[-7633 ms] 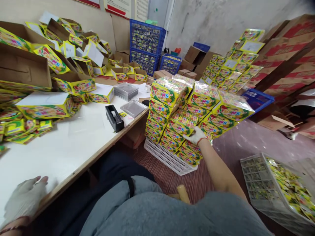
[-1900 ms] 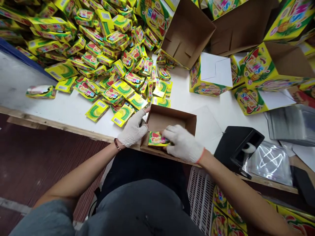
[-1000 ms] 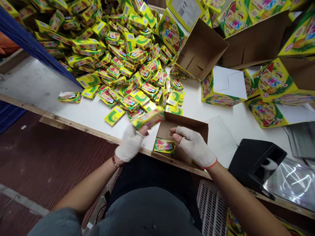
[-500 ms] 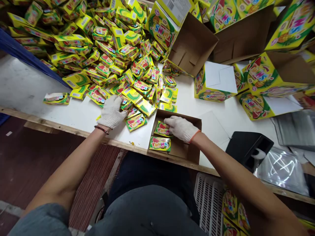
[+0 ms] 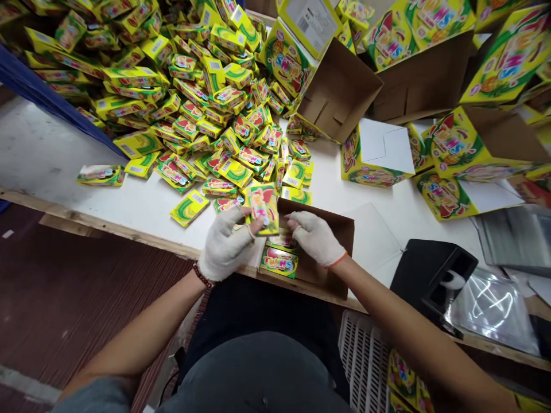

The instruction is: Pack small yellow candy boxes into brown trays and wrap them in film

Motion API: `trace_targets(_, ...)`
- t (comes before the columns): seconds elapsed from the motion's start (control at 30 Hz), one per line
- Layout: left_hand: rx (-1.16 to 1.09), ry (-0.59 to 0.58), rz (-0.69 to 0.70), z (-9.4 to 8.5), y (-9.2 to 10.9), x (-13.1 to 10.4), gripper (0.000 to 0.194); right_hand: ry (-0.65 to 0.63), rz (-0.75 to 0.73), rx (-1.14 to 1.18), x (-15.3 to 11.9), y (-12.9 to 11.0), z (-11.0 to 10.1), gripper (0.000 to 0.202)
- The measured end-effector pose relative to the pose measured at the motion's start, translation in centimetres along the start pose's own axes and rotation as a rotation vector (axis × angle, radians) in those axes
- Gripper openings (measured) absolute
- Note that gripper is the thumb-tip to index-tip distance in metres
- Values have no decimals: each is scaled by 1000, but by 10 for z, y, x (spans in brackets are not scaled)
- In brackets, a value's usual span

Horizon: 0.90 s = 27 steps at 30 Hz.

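Observation:
In the head view, my gloved left hand (image 5: 229,241) pinches a small yellow-and-green candy box (image 5: 262,207) printed with fruit, holding it up tilted at the left rim of an open brown carton (image 5: 321,269). My gloved right hand (image 5: 317,237) is over the carton, its fingers half curled and a little apart, with no box seen in them. Inside the carton, at its left side, lie two candy boxes; the nearer one (image 5: 279,263) shows the word TWINS, and the farther is partly covered by the held box.
A large heap of candy boxes (image 5: 189,97) spreads over the back left of the white table (image 5: 51,149). Larger printed cartons (image 5: 379,152), several open, stand at the back right. A black tape dispenser (image 5: 430,275) sits right; a white plastic basket (image 5: 364,361) is below the table edge.
My left hand has come right from the heap with a candy box in it. My right hand has drawn back slightly from the boxes in the carton.

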<state>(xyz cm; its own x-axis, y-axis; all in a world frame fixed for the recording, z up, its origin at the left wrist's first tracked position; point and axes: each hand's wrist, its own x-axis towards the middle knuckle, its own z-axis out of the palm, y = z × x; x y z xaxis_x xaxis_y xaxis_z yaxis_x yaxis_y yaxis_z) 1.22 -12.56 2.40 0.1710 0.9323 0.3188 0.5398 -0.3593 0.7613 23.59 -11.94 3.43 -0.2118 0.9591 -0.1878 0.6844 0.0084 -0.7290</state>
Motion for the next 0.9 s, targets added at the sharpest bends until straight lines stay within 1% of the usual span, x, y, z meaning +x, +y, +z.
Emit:
trace_targets(0.07,-51,-55,39,10,8,-3,37,-19,47,307,-10,-11,-9,45)
trace_targets(0.1,-70,-96,83,14,12,-3,37,-35,54,404,-14,-15,-15,46)
trace_targets(0.13,-80,-147,144,16,15,-3,36,-38,46,449,-17,-18,-21,44)
trace_targets(0.17,-75,-193,210,17,17,-1,34,-24,25,440,-19,-19,-27,41)
trace_targets(0.2,-56,-218,267,16,18,0,34,1,0,389,-20,-18,-33,38)
trace_targets(0.23,-28,-209,301,15,17,2,35,36,-21,309,-19,-16,-38,35)
trace_targets(0.27,4,-175,304,15,15,4,38,72,-32,212,-17,-11,-42,34)
trace_targets(0.33,56,-86,235,15,8,9,44,120,-13,-4,-10,-3,-44,37)
trace_targets(0.37,60,-59,187,17,3,12,47,122,5,-113,-6,0,-43,39)
trace_targets(0.4,45,-58,147,20,-2,14,49,99,17,-220,-1,2,-40,39)
trace_targets(0.47,-23,-126,94,30,-11,21,54,5,5,-432,9,-1,-32,34)
trace_targets(0.53,-92,-206,64,41,-17,26,57,-74,-35,-629,18,-7,-22,29)
trace_targets(0.6,-128,-233,49,49,-21,29,56,-114,-59,-779,23,-13,-12,31)
trace_targets(0.67,-139,-208,39,54,-21,29,54,-121,-54,-882,23,-16,-4,36)
trace_targets(0.77,-148,-180,34,55,-20,25,52,-117,-34,-966,17,-15,6,43)
trace_targets(0.9,-150,-143,7,55,-18,17,51,-158,-19,-961,3,-12,12,42)
